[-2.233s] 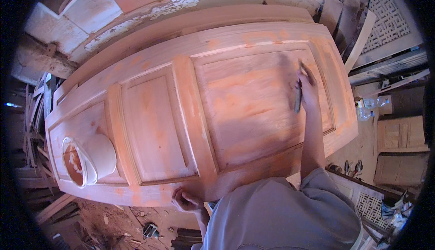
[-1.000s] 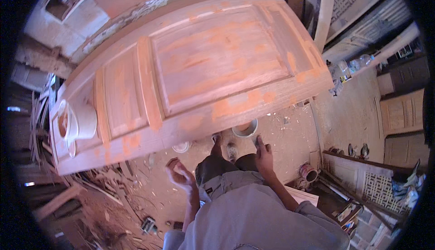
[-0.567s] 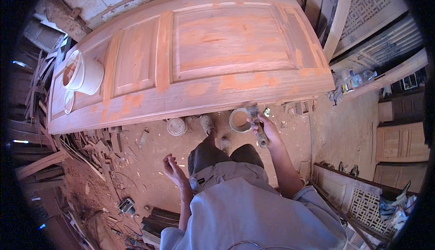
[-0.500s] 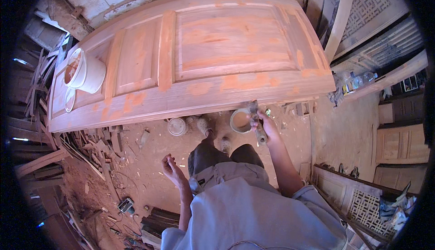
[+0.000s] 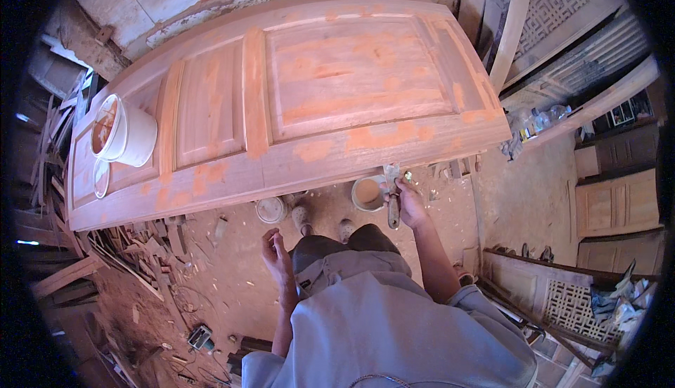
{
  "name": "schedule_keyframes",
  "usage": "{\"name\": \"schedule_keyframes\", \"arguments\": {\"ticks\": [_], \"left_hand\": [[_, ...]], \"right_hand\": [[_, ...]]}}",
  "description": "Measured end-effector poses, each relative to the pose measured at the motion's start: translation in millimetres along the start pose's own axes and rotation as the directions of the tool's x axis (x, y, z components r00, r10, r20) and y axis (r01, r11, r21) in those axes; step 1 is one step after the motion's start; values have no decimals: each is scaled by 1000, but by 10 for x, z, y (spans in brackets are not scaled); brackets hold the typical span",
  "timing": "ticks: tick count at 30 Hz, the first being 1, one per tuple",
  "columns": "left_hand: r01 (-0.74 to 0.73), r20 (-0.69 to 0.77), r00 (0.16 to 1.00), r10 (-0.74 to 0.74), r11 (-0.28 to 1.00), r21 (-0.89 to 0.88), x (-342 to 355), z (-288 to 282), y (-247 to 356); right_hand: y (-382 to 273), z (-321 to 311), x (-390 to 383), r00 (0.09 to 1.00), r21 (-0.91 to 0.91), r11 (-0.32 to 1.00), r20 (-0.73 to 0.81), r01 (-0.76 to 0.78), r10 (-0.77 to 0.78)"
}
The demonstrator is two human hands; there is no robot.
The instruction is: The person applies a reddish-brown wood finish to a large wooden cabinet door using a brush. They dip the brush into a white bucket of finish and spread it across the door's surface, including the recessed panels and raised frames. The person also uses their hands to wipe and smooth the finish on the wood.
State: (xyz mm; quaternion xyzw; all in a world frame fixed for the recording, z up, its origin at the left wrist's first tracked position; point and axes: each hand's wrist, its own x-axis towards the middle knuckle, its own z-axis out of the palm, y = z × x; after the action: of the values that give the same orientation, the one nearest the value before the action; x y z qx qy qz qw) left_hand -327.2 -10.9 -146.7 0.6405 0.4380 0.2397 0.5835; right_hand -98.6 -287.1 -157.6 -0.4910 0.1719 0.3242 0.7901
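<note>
In my right hand (image 5: 410, 204) is a putty knife (image 5: 394, 208), gripped by its handle with the stained blade pointing up toward the door's near edge. My left hand (image 5: 276, 252) hangs low in front of my body, fingers loosely curled and touching nothing. Before me lies a large panelled wooden door (image 5: 344, 71), flat and raised, smeared with orange filler patches. On its left end a white bucket (image 5: 137, 138) leans toward the left, brown-orange filler coating its inside. Beside it rests a round white lid (image 5: 102, 179).
Below the door's near edge stand a tub of tan paste (image 5: 356, 198) and a pale bucket (image 5: 271, 210). Scrap wood (image 5: 137, 247) is heaped at left. A power tool (image 5: 200, 336) lies on the floor. Plastic bottles (image 5: 552, 116) and cabinet doors (image 5: 617, 201) are at right.
My view has shifted slightly, so the door appears lower at left. The putty knife has turned more upright in my right hand. My left hand has risen a little.
</note>
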Motion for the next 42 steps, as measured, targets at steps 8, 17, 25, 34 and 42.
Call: {"name": "schedule_keyframes", "arguments": {"ticks": [8, 17, 25, 34, 42], "left_hand": [[-135, -33, 990, 136, 990, 34, 399, -201, 41], [17, 71, 997, -24, 995, 102, -143, -144, -50], [-31, 251, 967, -34, 967, 252, -386, -171, -167], [103, 126, 984, -124, 982, 157, 314, -690, -259], [288, -249, 914, -321, 944, -160, 999, -2018, -753]], "right_hand": [[204, -15, 202, 999, 80, 996, 18, 50, -51], [412, -202, -206, 995, -129, 987, 10, -100, 102], [145, 638, -881, 856, -403, 896, 380, -187, 350], [-194, 2307, -578, 845, -701, 712, 402, 36, 353], [-18, 4386, -44, 750, -375, 924, 587, -81, 304]]}}
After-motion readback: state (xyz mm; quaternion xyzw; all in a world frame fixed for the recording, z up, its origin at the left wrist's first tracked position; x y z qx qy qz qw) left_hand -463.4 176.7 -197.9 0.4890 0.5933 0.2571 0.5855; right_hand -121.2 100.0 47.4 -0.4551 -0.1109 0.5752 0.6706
